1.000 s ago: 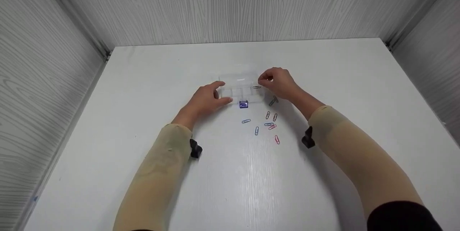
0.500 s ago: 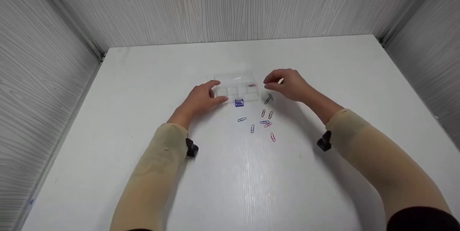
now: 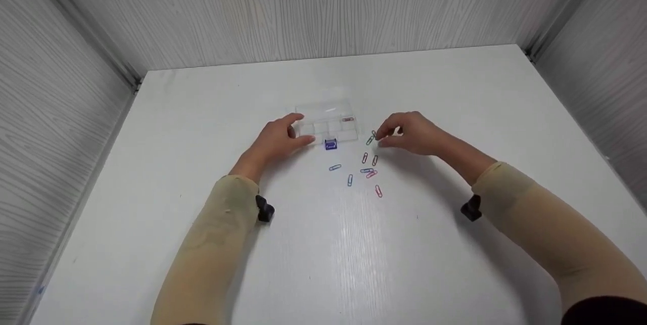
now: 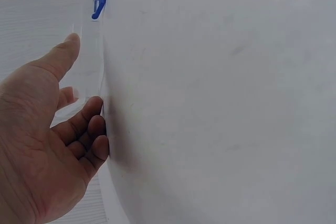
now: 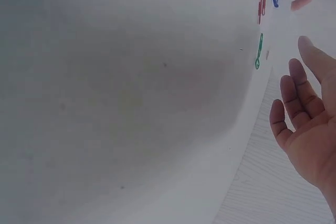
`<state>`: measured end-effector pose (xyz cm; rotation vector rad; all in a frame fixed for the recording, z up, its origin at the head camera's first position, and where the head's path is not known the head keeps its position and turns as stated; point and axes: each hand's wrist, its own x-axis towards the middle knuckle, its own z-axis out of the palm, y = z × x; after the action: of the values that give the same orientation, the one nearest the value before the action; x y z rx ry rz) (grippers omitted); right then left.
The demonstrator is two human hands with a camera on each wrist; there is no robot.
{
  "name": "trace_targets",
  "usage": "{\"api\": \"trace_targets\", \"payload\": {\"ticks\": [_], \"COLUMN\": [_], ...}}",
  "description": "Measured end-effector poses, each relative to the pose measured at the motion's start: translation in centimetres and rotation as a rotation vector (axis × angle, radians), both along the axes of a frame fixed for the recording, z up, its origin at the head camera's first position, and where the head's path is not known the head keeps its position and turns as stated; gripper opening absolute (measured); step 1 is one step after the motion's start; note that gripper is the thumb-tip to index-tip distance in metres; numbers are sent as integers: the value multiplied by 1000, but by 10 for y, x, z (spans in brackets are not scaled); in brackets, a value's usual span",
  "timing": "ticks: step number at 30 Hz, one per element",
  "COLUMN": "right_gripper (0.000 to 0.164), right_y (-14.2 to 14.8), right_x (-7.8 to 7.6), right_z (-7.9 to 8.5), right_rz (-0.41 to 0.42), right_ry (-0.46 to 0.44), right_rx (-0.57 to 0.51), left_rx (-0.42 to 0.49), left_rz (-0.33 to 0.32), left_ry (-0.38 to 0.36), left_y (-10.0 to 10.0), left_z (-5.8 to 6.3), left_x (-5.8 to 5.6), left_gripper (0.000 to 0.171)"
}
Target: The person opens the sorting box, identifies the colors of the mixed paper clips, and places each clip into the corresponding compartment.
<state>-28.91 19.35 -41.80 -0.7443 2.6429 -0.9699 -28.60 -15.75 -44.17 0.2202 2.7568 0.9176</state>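
A clear plastic compartment box lies with its lid raised at the back and a blue latch at its front. My left hand holds its left end between thumb and fingers. Inside the back right compartment rests a red paper clip. My right hand hovers right of the box, fingertips beside the green paper clips; no object shows between thumb and fingers in the right wrist view, where a green clip lies left of the hand.
In front of the box lie red clips, a blue clip, another blue clip and a pink clip. A blue clip and a pink clip overlap. Grained panels border the white table.
My right hand has let go of the red paper clip in the back right compartment, moved right, then come down toward the green clips. My left hand stays at the box.
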Motion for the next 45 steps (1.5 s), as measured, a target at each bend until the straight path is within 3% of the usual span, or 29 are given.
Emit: {"api": "trace_targets", "payload": {"ticks": [15,26,45], "right_gripper": [16,21,21], "right_y": [0,1,0], "right_x": [10,10,9], "right_z": [-15,-19,-28], "right_rz": [86,66,48], "right_ry": [-47,-125,-140], "right_rx": [44,46,32], "left_rx": [-14,-6,-14], "left_rz": [10,2,0], "left_ry": [-17,-6,21], "left_y": [-2,-2,-2], "left_z": [2,0,-1], "left_x": [1,2,5], "left_gripper": [76,76,74]}}
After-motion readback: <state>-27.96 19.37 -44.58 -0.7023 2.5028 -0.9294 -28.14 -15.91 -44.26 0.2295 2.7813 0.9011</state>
